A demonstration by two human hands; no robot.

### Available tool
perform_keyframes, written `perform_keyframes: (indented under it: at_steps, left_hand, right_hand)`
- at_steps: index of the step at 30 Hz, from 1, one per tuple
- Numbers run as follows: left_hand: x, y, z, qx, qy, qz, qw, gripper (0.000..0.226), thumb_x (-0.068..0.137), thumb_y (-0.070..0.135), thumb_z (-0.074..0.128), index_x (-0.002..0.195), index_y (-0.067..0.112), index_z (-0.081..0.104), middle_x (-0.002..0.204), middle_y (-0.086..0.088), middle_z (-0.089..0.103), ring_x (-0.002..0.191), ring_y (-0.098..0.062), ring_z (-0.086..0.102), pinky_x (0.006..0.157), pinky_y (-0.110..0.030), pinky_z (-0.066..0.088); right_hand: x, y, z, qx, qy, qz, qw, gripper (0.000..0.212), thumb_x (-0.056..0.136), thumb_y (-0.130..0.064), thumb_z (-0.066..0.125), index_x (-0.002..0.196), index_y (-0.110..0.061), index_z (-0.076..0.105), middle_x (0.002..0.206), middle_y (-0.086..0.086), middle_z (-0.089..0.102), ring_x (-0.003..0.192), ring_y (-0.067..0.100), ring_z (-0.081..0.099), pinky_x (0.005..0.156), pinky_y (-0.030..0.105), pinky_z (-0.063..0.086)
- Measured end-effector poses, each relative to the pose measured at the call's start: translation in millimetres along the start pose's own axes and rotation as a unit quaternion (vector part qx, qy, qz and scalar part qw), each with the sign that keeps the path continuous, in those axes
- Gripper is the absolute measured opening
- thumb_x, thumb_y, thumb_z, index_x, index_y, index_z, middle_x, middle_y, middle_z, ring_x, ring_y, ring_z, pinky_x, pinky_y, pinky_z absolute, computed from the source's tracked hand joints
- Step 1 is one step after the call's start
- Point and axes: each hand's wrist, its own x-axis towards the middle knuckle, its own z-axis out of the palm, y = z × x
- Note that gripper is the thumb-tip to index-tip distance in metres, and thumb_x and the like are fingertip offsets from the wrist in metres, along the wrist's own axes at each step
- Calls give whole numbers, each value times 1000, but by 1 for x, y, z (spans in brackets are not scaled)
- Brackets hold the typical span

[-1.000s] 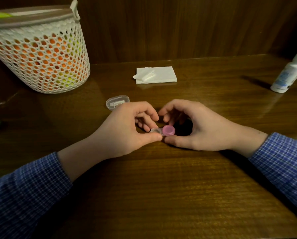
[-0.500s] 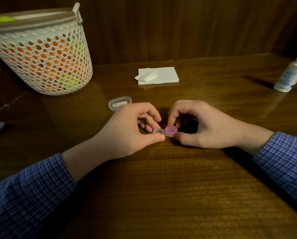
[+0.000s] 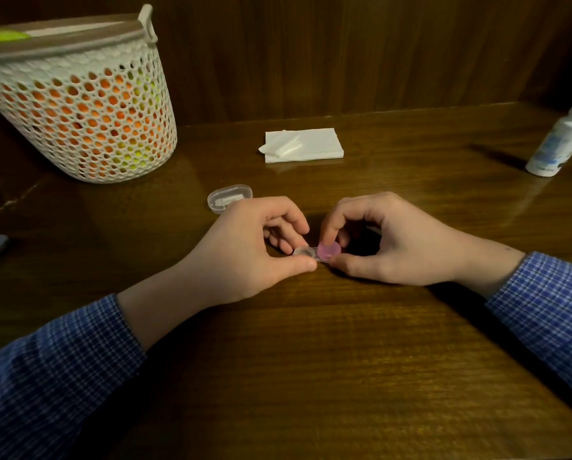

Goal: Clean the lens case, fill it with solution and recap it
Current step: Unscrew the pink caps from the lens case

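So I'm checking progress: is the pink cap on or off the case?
On. The pink cap sits on the case, pinched by the right hand; the left hand holds the other end.

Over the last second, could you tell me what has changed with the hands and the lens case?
Very little: the right hand closed its fingertips onto the pink cap, index finger now on top. The left hand still pinches the clear end of the lens case on the table. Bottle, tissues and basket stayed put.
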Motion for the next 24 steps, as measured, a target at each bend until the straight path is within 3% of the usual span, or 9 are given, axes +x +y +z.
perform_keyframes:
  at_steps: [8,11,15,18,21,24]
  left_hand:
    - [0,-1,0,-1,-3,3,1000,34,77,23,89,105,25,70,92,16,75,84,-2,74,75,-19,60]
    - [0,-1,0,-5,0,0,1000,34,76,24,89,105,25,70,91,13,77,84,-5,75,77,-26,62]
    - [-1,-1,0,-5,1,-3,1000,34,77,24,89,104,27,70,90,12,77,84,-7,75,79,-31,62]
    - [0,-1,0,-8,3,-5,1000,33,76,25,88,104,27,70,90,11,77,84,-8,75,79,-30,62]
    - [-1,-1,1,-9,6,-6,1000,33,76,25,89,103,27,70,89,12,77,83,-8,74,78,-28,61]
    - [-1,-1,1,-9,8,-8,1000,34,75,25,89,104,28,70,90,13,77,84,-7,74,78,-27,61]
  right_hand:
    - [-1,3,-3,32,30,12,999,32,89,-17,76,120,-16,72,100,-6,72,90,21,68,84,33,59]
    - [0,6,-8,119,70,34,990,35,89,-15,73,124,-16,71,104,-5,72,92,14,68,86,28,55]
    - [2,13,-18,324,155,65,931,26,86,-14,71,111,-11,74,98,6,72,92,28,65,77,32,57]
    - [4,18,-26,407,195,71,889,19,87,-7,71,106,-3,71,94,10,69,83,21,68,74,29,59]
    - [4,26,-28,382,236,98,888,14,84,-6,75,98,-9,73,92,10,75,89,23,72,80,32,61]
    - [5,30,-22,288,245,97,921,17,85,-1,78,97,-12,73,96,12,78,94,28,77,84,37,63]
